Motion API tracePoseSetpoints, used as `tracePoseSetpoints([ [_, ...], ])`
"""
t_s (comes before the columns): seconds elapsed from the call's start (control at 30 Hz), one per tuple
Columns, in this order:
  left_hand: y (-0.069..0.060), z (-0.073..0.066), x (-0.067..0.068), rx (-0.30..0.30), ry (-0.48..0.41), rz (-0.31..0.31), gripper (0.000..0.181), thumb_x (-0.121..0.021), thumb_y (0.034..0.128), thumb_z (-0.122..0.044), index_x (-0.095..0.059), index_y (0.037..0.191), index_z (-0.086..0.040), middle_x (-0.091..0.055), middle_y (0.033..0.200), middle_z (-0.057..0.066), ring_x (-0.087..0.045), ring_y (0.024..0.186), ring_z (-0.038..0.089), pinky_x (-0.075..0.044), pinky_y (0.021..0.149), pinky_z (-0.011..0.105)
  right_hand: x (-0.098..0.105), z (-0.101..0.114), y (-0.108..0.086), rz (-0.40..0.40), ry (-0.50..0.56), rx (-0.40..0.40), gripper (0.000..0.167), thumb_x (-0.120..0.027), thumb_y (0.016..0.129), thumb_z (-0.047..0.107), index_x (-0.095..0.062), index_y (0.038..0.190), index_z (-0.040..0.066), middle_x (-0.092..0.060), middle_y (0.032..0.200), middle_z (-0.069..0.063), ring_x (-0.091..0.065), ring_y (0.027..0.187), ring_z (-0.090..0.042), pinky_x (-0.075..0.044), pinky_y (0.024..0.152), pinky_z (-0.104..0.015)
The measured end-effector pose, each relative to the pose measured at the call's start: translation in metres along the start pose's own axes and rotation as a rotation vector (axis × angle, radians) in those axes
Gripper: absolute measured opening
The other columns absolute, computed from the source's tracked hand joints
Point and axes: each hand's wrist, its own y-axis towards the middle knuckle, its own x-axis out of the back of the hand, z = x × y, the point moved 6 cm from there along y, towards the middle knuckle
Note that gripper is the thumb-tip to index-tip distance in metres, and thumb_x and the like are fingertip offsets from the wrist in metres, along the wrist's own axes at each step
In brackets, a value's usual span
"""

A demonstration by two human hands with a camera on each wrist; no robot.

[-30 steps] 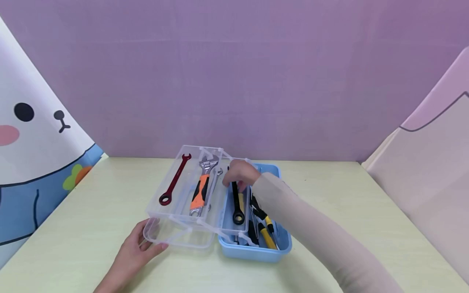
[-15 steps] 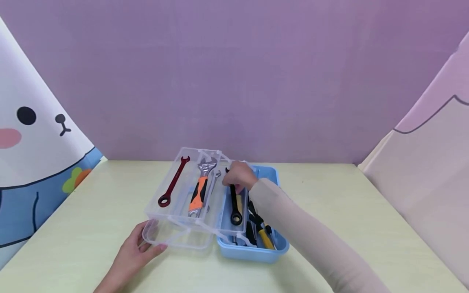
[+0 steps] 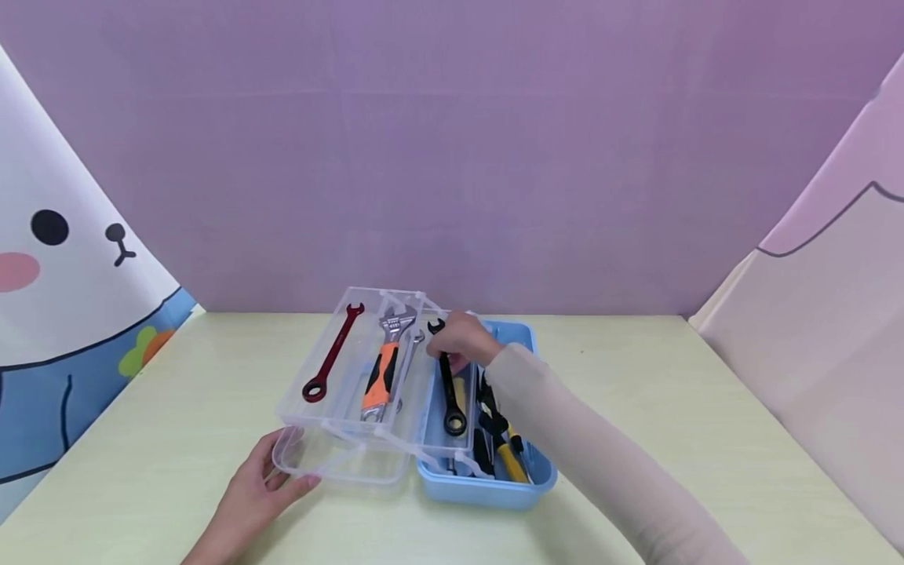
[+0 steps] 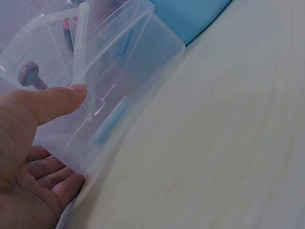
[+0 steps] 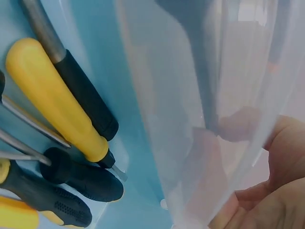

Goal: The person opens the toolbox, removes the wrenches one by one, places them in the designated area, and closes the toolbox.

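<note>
My right hand (image 3: pixel 462 339) pinches the black wrench (image 3: pixel 455 421) over the right compartment of the clear tiered tray (image 3: pixel 289 416). In the right wrist view, thumb and finger (image 5: pixel 238 125) meet on the wrench's shaft (image 5: pixel 202 62), seen through the clear plastic. My left hand (image 3: pixel 257 482) holds the tray's near left corner, and in the left wrist view its thumb (image 4: pixel 62 102) lies on the clear plastic with the fingers below. A red wrench (image 3: pixel 332 357) and an orange-handled adjustable wrench (image 3: pixel 382 373) lie in the upper tray; a silver wrench (image 3: pixel 417 341) is beside them.
Under and to the right of the tray sits a blue box (image 3: pixel 487 493) with several tools, among them a yellow handle (image 3: pixel 512 463) and black handles (image 5: pixel 86 179). The pale table (image 3: pixel 657 416) ends at a purple backdrop (image 3: pixel 452 157).
The black wrench's upper end shows more beyond my right fingers, and its ring end sits slightly further left in view. My right sleeve has shifted slightly left. My left hand keeps its hold.
</note>
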Motion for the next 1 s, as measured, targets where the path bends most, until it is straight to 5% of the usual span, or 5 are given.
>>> tracePoseSetpoints([
  [0.17, 0.0005, -0.0006, 0.0005, -0.015, -0.006, 0.000, 0.082, -0.073, 0.0849, -0.026, -0.023, 0.144, 0.001, -0.030, 0.149, 0.027, -0.029, 0.138, 0.044, -0.041, 0.104, 0.041, 0.0022, -0.0016, -0.0015, 0.059, 0.091, -0.004, 0.037, -0.066, 0.076, -0.003, -0.049, 0.110, -0.005, -0.060, 0.090, -0.014, -0.062, 0.062, -0.020, -0.061, 0.071, -0.035],
  [0.43, 0.0003, -0.0001, 0.0001, 0.008, -0.005, 0.006, 0.083, -0.073, 0.0844, -0.026, -0.023, 0.144, 0.000, -0.029, 0.150, 0.026, -0.029, 0.138, 0.044, -0.040, 0.104, 0.041, 0.0024, -0.0059, 0.0018, 0.127, 0.173, 0.027, 0.037, -0.065, 0.078, -0.006, -0.045, 0.108, -0.005, -0.054, 0.068, -0.006, -0.054, 0.053, -0.014, -0.058, 0.055, -0.024],
  [0.67, 0.0013, 0.0003, 0.0012, 0.014, -0.008, 0.010, 0.084, -0.074, 0.0838, -0.028, -0.022, 0.145, -0.001, -0.028, 0.150, 0.026, -0.029, 0.139, 0.043, -0.042, 0.103, 0.039, 0.0032, -0.0048, 0.0035, 0.127, 0.181, 0.029, 0.061, -0.066, 0.080, -0.005, -0.033, 0.131, -0.008, -0.052, 0.075, -0.007, -0.053, 0.059, -0.015, -0.059, 0.058, -0.023],
  [1.0, 0.0007, 0.0005, 0.0005, 0.003, -0.008, 0.009, 0.083, -0.073, 0.0849, -0.024, -0.022, 0.145, 0.001, -0.029, 0.149, 0.029, -0.030, 0.137, 0.045, -0.043, 0.102, 0.039, 0.0012, -0.0101, 0.0058, 0.180, 0.271, 0.014, 0.019, -0.065, 0.085, -0.004, -0.052, 0.098, -0.006, -0.056, 0.071, -0.008, -0.056, 0.050, -0.012, -0.055, 0.051, -0.018],
])
